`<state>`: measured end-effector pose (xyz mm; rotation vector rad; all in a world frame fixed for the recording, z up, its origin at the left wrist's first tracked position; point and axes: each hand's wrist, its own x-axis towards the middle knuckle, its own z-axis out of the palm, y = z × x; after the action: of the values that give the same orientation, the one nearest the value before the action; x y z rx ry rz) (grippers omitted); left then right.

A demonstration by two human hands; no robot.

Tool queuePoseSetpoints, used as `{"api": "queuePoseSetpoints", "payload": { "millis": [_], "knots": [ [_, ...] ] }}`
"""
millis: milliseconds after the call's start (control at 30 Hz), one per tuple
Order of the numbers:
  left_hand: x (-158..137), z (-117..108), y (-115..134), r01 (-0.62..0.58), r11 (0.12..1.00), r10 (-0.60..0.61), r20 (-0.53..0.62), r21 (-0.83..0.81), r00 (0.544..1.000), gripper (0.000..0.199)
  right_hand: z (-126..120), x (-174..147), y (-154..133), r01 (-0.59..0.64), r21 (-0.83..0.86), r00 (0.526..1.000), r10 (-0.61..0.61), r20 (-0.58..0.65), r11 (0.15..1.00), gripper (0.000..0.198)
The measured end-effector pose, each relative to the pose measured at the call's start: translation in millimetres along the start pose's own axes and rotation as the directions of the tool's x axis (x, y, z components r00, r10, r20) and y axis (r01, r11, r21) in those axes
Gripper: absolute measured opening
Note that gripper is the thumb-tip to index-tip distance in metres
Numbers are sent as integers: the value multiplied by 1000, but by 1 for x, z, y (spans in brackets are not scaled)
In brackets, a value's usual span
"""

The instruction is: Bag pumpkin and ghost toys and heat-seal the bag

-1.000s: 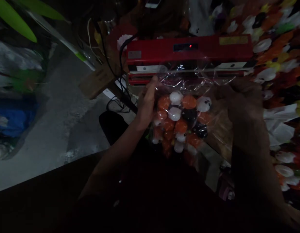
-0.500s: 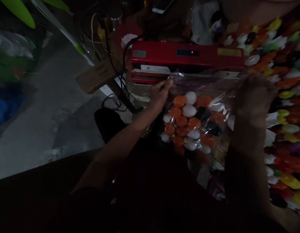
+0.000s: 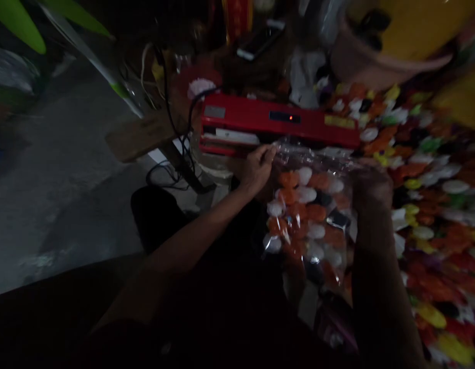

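A clear plastic bag (image 3: 317, 161) hangs in front of me, holding many orange, white and black pieces that look like small balloons (image 3: 315, 211). My left hand (image 3: 258, 168) pinches its upper left corner between thumb and fingers. At the upper right corner, my right hand (image 3: 371, 184) is closed on the bag's edge, dark and blurred. Just beyond the bag's top edge lies a red bag sealer (image 3: 245, 113) with a lit red light. The bag's top edge is close to the sealer's front; whether they touch I cannot tell.
Loose colourful balloon-like pieces (image 3: 452, 205) cover the right side. Behind them stands a pink tub (image 3: 360, 66). A phone (image 3: 260, 41) lies at the back. A black cable (image 3: 191, 110) runs by the sealer's left end, near a wooden board (image 3: 139, 134).
The stretched bag has come down from the sealer's slot area, and its top edge now sags. My right hand has moved left, nearer my left hand. The view has tilted upward.
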<state>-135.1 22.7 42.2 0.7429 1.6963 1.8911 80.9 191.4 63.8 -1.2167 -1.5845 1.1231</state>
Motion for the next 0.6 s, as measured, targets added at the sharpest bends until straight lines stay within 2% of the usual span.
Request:
{"api": "queuePoseSetpoints", "payload": {
  "millis": [33, 67, 100, 167, 233, 300, 333, 400, 467, 600],
  "knots": [
    [-3, 2, 4, -3, 1000, 4, -21, 10, 1000, 20, -7, 0, -5, -55, 31, 998, 53, 36, 998, 25],
    [-6, 4, 9, 5, 1000, -5, -57, 12, 998, 17, -14, 3, -12, -55, 2, 995, 55, 85, 998, 27],
    [-9, 6, 12, 29, 1000, -29, -70, 3, 997, 15, -19, 9, -20, -1, -42, 993, 6, 118, 999, 26],
    [-15, 13, 16, 89, 991, -98, -96, -97, 990, 16, -18, 27, -42, 204, -227, 975, -178, 131, 952, 22],
    [-18, 20, 16, 109, 975, -136, -130, -195, 982, 18, 0, 47, -71, 397, -345, 918, -364, 158, 851, 16],
    [-20, 25, 14, 155, 944, -205, -150, -291, 967, 17, 34, 65, -102, 553, -360, 831, -469, 298, 751, 15],
    [-21, 27, 13, 183, 929, -240, -146, -320, 960, 17, 56, 73, -117, 616, -355, 779, -477, 408, 703, 16],
    [-21, 28, 12, 242, 915, -295, -126, -323, 947, 15, 104, 86, -142, 715, -372, 666, -414, 621, 592, 17],
    [-21, 28, 13, 278, 921, -313, -89, -274, 946, 10, 153, 96, -163, 776, -365, 571, -327, 753, 514, 18],
    [-19, 26, 18, 309, 922, -314, 14, -232, 949, 5, 242, 101, -199, 780, -296, 474, -212, 854, 551, 23]
  ]
}}
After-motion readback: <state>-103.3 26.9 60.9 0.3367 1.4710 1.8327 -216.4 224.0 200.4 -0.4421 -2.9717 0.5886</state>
